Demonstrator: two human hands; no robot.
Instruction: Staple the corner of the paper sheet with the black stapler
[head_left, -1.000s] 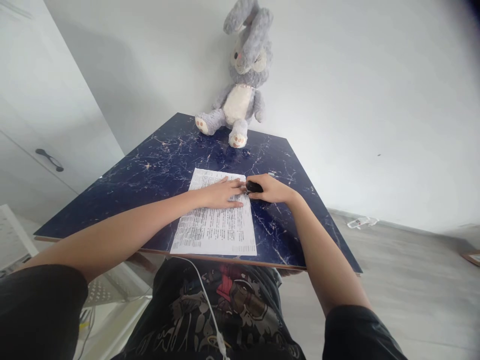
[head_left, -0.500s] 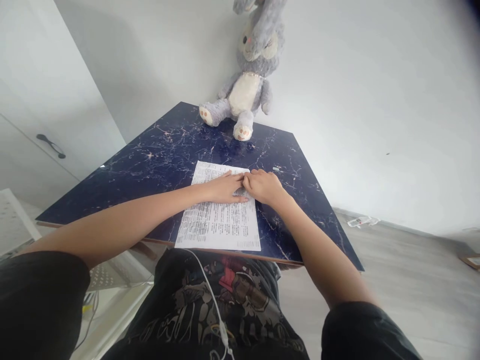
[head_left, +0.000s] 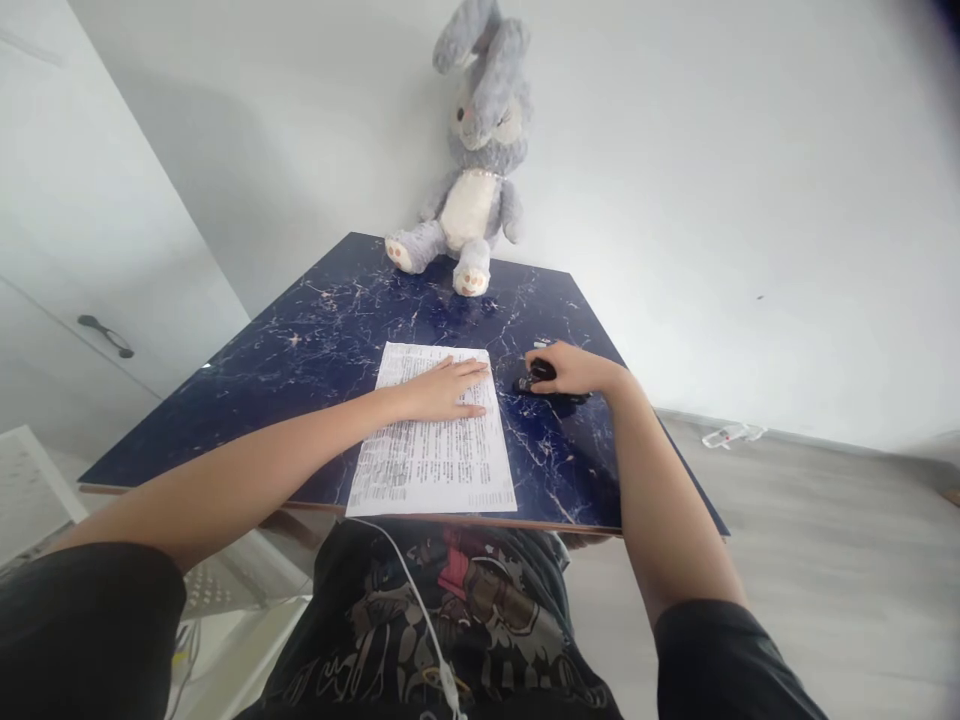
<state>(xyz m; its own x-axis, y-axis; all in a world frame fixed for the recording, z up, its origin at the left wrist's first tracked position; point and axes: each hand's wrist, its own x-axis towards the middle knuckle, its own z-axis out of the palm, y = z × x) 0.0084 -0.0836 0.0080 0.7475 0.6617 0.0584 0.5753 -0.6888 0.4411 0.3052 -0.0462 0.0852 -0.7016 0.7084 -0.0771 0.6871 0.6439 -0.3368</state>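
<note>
A printed sheet of paper (head_left: 435,470), possibly a stack, lies near the front edge of the dark blue marbled table (head_left: 300,350). Across its upper part rests my left hand (head_left: 442,390), palm down, fingers spread flat. Right of the paper, my right hand (head_left: 574,368) is closed around a black stapler (head_left: 541,372), whose base is on or just above the tabletop. My fingers hide part of the stapler. Just beyond that hand is a small pale piece (head_left: 541,343), too small to identify.
A grey plush rabbit (head_left: 472,200) sits at the back of the table against the wall. On the left stand a white cabinet with a dark handle (head_left: 106,336) and a white perforated chair (head_left: 34,490). A clear plastic item (head_left: 733,435) lies on the floor at right.
My right hand has left the paper's upper right corner, moved right and taken hold of the stapler. My left hand stays flat on the paper. The view has shifted slightly.
</note>
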